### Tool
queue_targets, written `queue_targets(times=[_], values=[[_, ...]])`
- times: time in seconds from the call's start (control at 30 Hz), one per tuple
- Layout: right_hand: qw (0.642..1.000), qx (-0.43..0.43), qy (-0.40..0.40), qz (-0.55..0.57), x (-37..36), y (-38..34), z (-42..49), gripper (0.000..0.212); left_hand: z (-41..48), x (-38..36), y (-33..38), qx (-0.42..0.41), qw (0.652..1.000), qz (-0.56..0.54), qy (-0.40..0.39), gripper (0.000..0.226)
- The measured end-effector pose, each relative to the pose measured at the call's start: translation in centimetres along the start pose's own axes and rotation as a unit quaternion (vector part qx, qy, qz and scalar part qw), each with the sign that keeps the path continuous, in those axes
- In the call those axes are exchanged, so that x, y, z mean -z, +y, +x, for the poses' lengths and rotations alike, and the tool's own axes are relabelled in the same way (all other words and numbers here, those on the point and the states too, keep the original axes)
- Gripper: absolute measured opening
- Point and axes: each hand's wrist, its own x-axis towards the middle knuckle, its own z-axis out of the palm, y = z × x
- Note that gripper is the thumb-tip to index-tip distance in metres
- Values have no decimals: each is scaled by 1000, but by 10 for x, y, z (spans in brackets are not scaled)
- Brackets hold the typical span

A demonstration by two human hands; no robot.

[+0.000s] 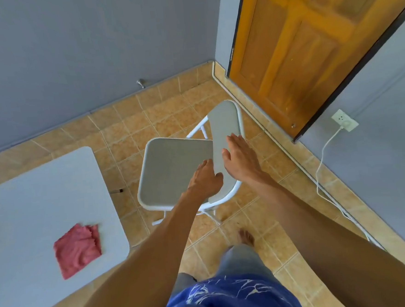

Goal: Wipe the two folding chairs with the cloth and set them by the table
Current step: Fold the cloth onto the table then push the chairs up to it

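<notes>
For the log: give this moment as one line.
chair: unfolded, beside table | left hand: grips backrest | right hand: rests on backrest | cloth: on table | second chair: unseen

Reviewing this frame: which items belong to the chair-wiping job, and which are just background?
Job: folding chair; red cloth on the table; left hand gripping the backrest; right hand resting on it.
Background: wooden door; wall socket; white cable; door stop.

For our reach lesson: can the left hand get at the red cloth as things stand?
Probably yes. The red cloth lies uncovered on the table, on that hand's side, with nothing between them. The left hand must first let go of the folding chair.
</notes>
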Motion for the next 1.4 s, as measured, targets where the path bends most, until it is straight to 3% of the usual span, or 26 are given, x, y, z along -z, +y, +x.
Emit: queue_targets(times=[0.1, 0.27, 0.43, 0.53, 0.63, 0.87, 1.4], values=[[1000, -18, -11, 1, 6, 34, 22, 57, 24, -24, 30, 19, 1000, -6, -20, 57], [989, -94, -51, 106, -3, 65, 61, 48, 58, -61, 49, 82, 995, -44, -21, 44], [975, -127, -106, 151, -5, 65, 88, 58, 65, -93, 52, 136, 989, -64, 12, 72], [976, -116, -130, 133, -10, 60, 93, 86, 59, -94, 59, 173, 982, -75, 20, 79], [978, -88, -145, 124, -10, 58, 103, 93, 65, -97, 59, 193, 972, -124, 47, 76], [979, -40, -176, 99, -12, 22, 153, 88, 101, -67, 40, 206, 961, -155, 103, 40], [981, 18, -187, 55, -26, -10, 226, 76, 156, -41, 34, 265, 926, -209, 169, 45]])
